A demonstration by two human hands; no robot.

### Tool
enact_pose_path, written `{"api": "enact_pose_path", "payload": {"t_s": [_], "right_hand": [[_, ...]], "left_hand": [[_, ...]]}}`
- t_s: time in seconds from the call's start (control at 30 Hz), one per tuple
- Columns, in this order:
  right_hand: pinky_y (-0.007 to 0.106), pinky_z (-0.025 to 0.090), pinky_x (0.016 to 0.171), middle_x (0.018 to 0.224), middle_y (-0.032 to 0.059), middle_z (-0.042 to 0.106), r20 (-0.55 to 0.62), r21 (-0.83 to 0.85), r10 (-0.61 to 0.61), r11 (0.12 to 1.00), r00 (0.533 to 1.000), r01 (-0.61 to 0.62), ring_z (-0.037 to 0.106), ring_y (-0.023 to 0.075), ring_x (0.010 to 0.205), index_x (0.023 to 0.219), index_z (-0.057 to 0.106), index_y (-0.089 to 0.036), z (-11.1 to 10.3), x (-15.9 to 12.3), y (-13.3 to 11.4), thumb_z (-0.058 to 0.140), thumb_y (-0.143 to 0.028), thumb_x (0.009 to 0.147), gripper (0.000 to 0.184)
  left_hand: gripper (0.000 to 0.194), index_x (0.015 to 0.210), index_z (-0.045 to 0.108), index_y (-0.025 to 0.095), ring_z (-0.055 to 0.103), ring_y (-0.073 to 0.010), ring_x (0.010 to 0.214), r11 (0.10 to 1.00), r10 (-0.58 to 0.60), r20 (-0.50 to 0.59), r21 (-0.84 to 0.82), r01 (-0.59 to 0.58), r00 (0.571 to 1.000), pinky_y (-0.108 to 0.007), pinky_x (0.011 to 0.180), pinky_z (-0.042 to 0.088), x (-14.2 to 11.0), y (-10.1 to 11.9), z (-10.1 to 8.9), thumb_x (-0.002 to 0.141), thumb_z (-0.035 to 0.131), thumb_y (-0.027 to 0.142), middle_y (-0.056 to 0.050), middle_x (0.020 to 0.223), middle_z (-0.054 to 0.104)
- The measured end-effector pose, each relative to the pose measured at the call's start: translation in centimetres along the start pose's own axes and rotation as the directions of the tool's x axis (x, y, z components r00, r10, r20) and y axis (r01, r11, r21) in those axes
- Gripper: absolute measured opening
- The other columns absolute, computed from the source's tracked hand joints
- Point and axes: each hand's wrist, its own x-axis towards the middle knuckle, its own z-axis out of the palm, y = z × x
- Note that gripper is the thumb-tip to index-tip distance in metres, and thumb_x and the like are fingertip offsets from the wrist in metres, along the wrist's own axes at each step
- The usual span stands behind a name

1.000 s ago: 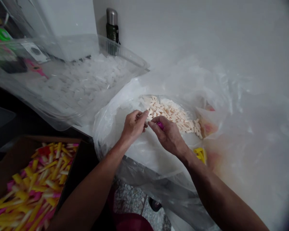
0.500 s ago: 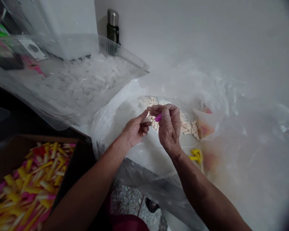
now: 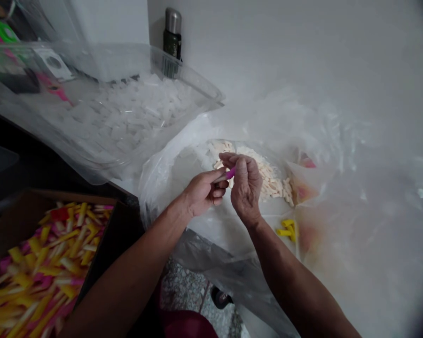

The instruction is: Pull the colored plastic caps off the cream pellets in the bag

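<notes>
Above the pale pile, my left hand (image 3: pixel 207 191) is closed, thumb and fingers pinching a small translucent whitish tube (image 3: pixel 219 179). A short magenta tube (image 3: pixel 230 173) meets its upper end; whether one sits inside the other I cannot tell. My right hand (image 3: pixel 246 185) is closed on the magenta tube from the right, its far fingers stretched over it. Beneath the hands, small cream-coloured sticks (image 3: pixel 272 184) lie heaped on white plastic sheeting (image 3: pixel 211 227). Several yellow tubes (image 3: pixel 286 228) lie to the right of my right wrist.
A clear plastic bin (image 3: pixel 102 174) of translucent pieces stands at the upper left, a flask (image 3: pixel 172 35) behind it. At lower left, a cardboard box (image 3: pixel 31 199) holds many yellow, pink and white pieces. Crumpled clear plastic (image 3: pixel 366 225) spreads to the right.
The magenta tube has come together with the translucent tube in my left hand. Both hands are closer to each other. The whole view has shifted slightly.
</notes>
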Motion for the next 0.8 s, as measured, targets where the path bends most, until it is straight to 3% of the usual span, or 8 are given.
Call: {"api": "enact_pose_path", "payload": {"t_s": [0.27,0.33,0.43,0.57,0.67,0.8], "right_hand": [[0.046,0.057,0.110,0.114,0.0028,0.076,-0.135,0.246,0.106,0.967,0.985,-0.071,0.075,0.0203,0.115,0.100,0.061,-0.025,1.4,0.3,0.1,0.051,-0.051,0.110,0.030],[0.044,0.057,0.109,0.116,0.0030,0.077,-0.094,0.211,0.090,0.975,0.992,-0.069,0.074,0.0197,0.114,0.102,0.065,-0.025,1.2,0.3,0.3,0.052,-0.051,0.109,0.030],[0.042,0.057,0.108,0.120,0.0014,0.077,0.057,0.157,0.073,0.984,0.996,-0.081,0.072,0.0190,0.116,0.117,0.071,-0.030,-0.2,0.4,0.7,0.056,-0.048,0.109,0.025],[0.046,0.055,0.112,0.121,-0.0006,0.078,0.193,0.105,0.092,0.988,0.977,-0.113,0.071,0.0198,0.117,0.133,0.071,-0.038,-2.6,0.8,1.2,0.061,-0.045,0.107,0.029],[0.048,0.054,0.113,0.120,0.0012,0.080,0.194,0.081,0.072,0.993,0.978,-0.089,0.072,0.0210,0.117,0.132,0.074,-0.035,-3.3,1.0,1.2,0.065,-0.045,0.105,0.030],[0.049,0.055,0.112,0.116,0.0013,0.081,0.114,0.132,0.074,0.987,0.991,-0.088,0.075,0.0212,0.114,0.128,0.077,-0.034,-2.8,0.8,1.0,0.069,-0.044,0.103,0.028]], "left_hand": [[0.030,0.081,0.058,0.016,0.041,-0.0034,0.047,0.999,0.020,0.087,-0.049,-0.016,0.996,-0.015,0.038,0.028,0.1,-0.2,0.0,0.093,0.076,0.037,0.005,0.070,0.048],[0.028,0.083,0.059,0.016,0.040,-0.0033,0.047,0.997,0.031,0.097,-0.077,-0.024,0.995,-0.014,0.039,0.028,0.2,-0.1,-0.2,0.092,0.077,0.036,0.006,0.070,0.047],[0.026,0.086,0.060,0.016,0.039,-0.0032,0.047,0.993,0.052,0.101,-0.107,-0.041,0.994,-0.014,0.039,0.027,0.4,0.0,-0.5,0.092,0.077,0.035,0.006,0.069,0.046],[0.021,0.094,0.064,0.016,0.037,-0.0025,0.047,0.992,0.065,0.107,-0.114,-0.052,0.992,-0.014,0.039,0.025,0.5,0.1,-0.8,0.092,0.077,0.032,0.006,0.071,0.047],[0.020,0.097,0.066,0.016,0.038,-0.0024,0.048,0.992,0.082,0.116,-0.103,-0.070,0.990,-0.015,0.040,0.026,0.6,0.0,-0.7,0.093,0.077,0.032,0.005,0.073,0.049],[0.020,0.095,0.065,0.015,0.037,-0.0023,0.048,0.993,0.093,0.077,-0.075,-0.088,0.993,-0.015,0.041,0.028,0.4,-0.1,-0.2,0.095,0.074,0.033,0.005,0.073,0.047]]}}
